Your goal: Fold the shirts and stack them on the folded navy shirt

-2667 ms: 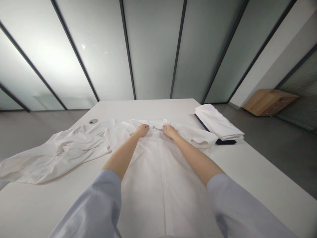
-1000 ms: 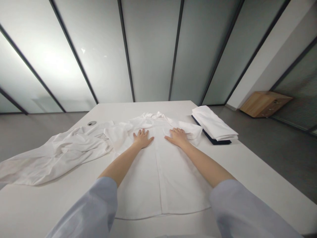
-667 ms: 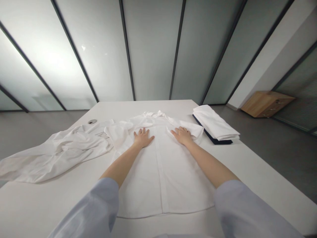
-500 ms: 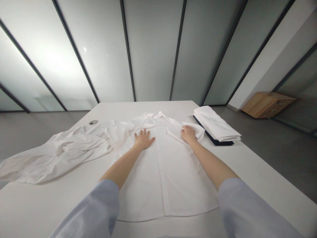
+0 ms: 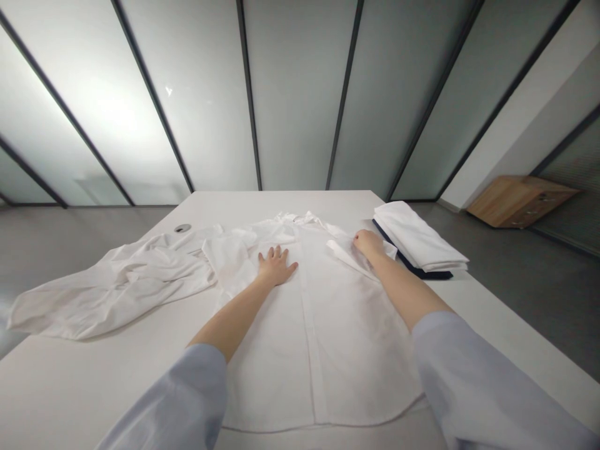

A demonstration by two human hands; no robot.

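A white button-front shirt (image 5: 285, 350) lies spread on the table, its collar at the far end and its hem toward me. My left hand (image 5: 275, 267) rests flat on the upper left of the shirt front, fingers spread. On the other side, my right hand (image 5: 368, 244) is closed on a raised fold of the shirt near the chest; its fingertips are partly hidden. One sleeve stretches out crumpled to the left, past the table's edge.
At the right edge of the white table (image 5: 70, 381), folded white cloth (image 5: 417, 237) lies on a dark flat piece (image 5: 438, 275). A round cable hole (image 5: 182, 228) sits at the back left. A wooden cabinet (image 5: 518, 200) stands on the floor beyond, right of the frosted glass wall (image 5: 300, 94).
My right hand has closed and lifted slightly, drawing up the fold of the shirt. The left hand stays flat in place. The view has shifted slightly.
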